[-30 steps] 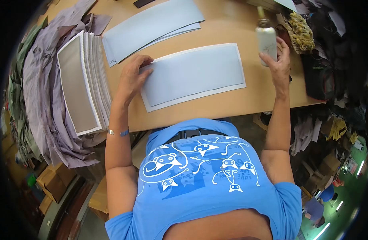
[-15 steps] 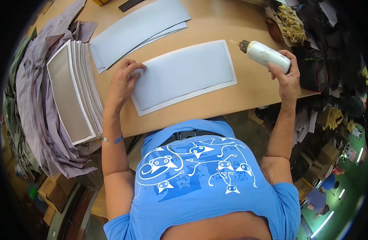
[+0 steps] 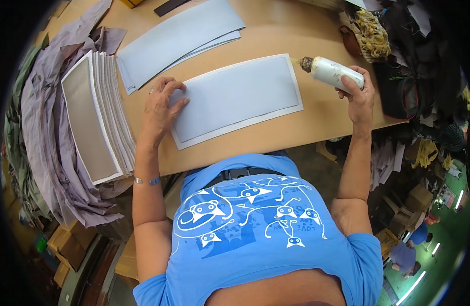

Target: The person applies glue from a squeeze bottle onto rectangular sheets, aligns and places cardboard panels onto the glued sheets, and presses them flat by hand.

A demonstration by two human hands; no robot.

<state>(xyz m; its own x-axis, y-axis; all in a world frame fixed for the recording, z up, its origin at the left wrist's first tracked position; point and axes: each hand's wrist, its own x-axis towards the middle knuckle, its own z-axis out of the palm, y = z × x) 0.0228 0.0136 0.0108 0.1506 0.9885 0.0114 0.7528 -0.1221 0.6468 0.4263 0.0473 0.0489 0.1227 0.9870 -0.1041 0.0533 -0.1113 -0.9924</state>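
A light blue panel (image 3: 240, 97) lies on a slightly larger white backing sheet (image 3: 299, 104) on the wooden table (image 3: 204, 158). My left hand (image 3: 163, 104) rests at the panel's left edge, its fingers bent and apart, the fingertips touching the surface. In my right hand (image 3: 358, 92) is a white squeeze bottle (image 3: 334, 73), tilted nearly level. The bottle's brown, crusted nozzle points left, by the right top corner of the backing sheet.
More light blue sheets (image 3: 179, 38) lie behind the panel. At the left are a fanned stack of white-edged brown panels (image 3: 89, 117) and draped mauve cloth (image 3: 46, 112). A yellow crusted object (image 3: 370, 35) and a dark bag (image 3: 398, 92) are at the right.
The bottle has gone from upright to tilted with its nozzle to the left, and has come nearer the panel's right edge. My left hand has stayed at the panel's left edge.
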